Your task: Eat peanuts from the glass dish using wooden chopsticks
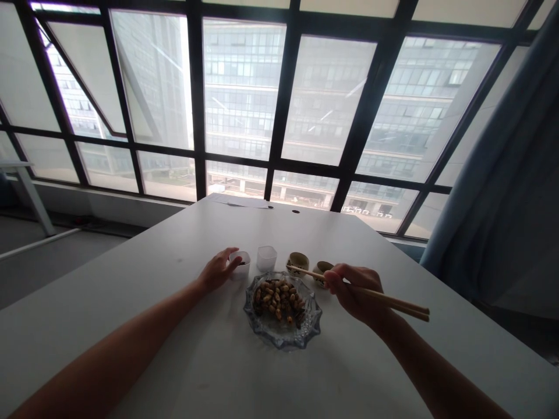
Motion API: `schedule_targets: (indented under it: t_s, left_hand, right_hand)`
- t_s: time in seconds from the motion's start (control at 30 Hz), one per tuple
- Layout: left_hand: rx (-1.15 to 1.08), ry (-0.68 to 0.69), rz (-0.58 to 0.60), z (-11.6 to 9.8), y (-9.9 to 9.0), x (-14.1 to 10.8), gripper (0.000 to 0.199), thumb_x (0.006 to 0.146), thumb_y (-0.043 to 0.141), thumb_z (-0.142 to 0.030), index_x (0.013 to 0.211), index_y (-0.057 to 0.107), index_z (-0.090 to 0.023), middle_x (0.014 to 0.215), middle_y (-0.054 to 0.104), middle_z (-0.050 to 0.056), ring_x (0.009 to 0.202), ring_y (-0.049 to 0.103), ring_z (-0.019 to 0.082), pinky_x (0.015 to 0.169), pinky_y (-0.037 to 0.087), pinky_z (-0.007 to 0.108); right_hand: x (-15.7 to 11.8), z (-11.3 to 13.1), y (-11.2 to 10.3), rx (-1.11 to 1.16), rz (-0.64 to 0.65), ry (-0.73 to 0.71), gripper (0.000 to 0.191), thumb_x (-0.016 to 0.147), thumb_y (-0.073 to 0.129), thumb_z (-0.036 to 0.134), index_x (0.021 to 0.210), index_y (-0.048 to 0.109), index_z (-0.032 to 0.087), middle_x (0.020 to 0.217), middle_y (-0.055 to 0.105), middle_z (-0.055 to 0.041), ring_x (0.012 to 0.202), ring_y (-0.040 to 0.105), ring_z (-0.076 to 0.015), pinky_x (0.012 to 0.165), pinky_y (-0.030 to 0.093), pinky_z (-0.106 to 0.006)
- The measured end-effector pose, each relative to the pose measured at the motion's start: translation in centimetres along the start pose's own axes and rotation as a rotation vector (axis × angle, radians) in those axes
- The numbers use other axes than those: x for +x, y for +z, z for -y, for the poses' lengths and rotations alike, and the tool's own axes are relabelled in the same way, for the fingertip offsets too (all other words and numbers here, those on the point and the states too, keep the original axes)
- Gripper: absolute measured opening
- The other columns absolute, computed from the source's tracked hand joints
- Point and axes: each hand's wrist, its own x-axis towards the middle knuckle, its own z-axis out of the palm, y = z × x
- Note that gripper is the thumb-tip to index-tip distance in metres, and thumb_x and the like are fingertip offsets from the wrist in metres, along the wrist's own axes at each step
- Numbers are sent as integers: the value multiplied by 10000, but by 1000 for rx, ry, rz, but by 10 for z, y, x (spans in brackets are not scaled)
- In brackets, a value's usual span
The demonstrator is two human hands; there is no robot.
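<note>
My right hand (356, 291) is closed around a pair of wooden chopsticks (391, 301), whose tips point left near the rim of a patterned brown cup (297, 263). A second such cup (324, 269) is partly hidden behind that hand. With thumb and fingers, my left hand (219, 269) holds the side of a small translucent cup (240, 269) that has something dark inside. Another translucent cup (266, 258) stands beside it. In front of the cups, a scalloped glass plate (312, 326) bears a heap of brown nuts or shells (278, 299).
All of these stand on a large white table (183, 349). Papers (244, 202) and two dark round holes are at its far edge. Windows rise behind it, a blue curtain (493, 151) hangs at the right, and another white table stands at the far left.
</note>
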Motion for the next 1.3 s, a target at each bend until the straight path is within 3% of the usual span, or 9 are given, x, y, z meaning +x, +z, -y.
schedule_targets:
  t_s: [0.13, 0.33, 0.5, 0.73, 0.93, 1.03, 1.2, 1.3]
  left_hand:
    - [13, 83, -14, 2, 3, -1, 711, 846, 506, -700, 1273, 590, -136, 1243, 668, 178, 997, 679, 290, 841, 552, 427]
    - [7, 208, -147, -1, 4, -4, 652, 743, 731, -565, 1259, 577, -197, 1179, 697, 128, 933, 693, 256, 797, 586, 404]
    - [32, 339, -213, -7, 1, -5, 615, 732, 775, -479, 1246, 564, -215, 1190, 684, 117, 1054, 670, 273, 916, 564, 434]
    - [28, 302, -223, -6, 3, -5, 548, 762, 739, -479, 1206, 563, -209, 1150, 695, 110, 946, 697, 243, 816, 596, 393]
    - [5, 276, -214, -7, 4, -6, 569, 762, 730, -500, 1213, 547, -206, 1178, 683, 122, 982, 688, 251, 829, 589, 394]
    - [-16, 235, -178, -6, 4, -6, 584, 760, 725, -528, 1210, 545, -201, 1192, 681, 130, 968, 688, 257, 811, 589, 402]
    - [-46, 186, -141, -4, 5, -6, 613, 744, 731, -550, 1218, 553, -205, 1188, 685, 134, 957, 687, 263, 799, 592, 420]
    - [-52, 196, -125, -3, 5, -6, 626, 734, 745, -541, 1226, 554, -205, 1203, 680, 135, 963, 689, 269, 795, 595, 426]
  right_hand:
    - [0, -3, -1, 57, 6, -50, 322, 960, 558, 263, 646, 593, 197, 503, 634, 6, 382, 576, -105, 394, 442, -199]
    - [-1, -5, -1, 98, -43, 82, 350, 977, 545, 335, 656, 586, 203, 493, 638, 5, 391, 599, -118, 415, 491, -206]
    - [-2, -6, -1, 90, -77, 105, 365, 976, 549, 356, 648, 580, 200, 488, 640, -1, 395, 608, -121, 415, 498, -205]
    - [-2, -7, -1, 96, -76, 109, 359, 975, 555, 339, 647, 580, 196, 491, 643, -8, 389, 608, -121, 403, 496, -204]
    - [-1, -5, 0, 123, -88, 134, 400, 963, 568, 406, 620, 577, 201, 482, 638, -14, 387, 603, -131, 396, 493, -221]
    - [1, -3, 1, 172, -126, 240, 421, 933, 594, 490, 628, 605, 199, 483, 638, -19, 383, 596, -137, 392, 495, -237]
    - [7, 0, 10, 384, -384, 564, 493, 833, 635, 647, 654, 613, 189, 429, 600, -16, 317, 538, -143, 308, 431, -246]
    - [11, 2, 24, 422, -378, 596, 497, 819, 649, 652, 655, 615, 184, 438, 607, -22, 327, 547, -142, 317, 439, -241]
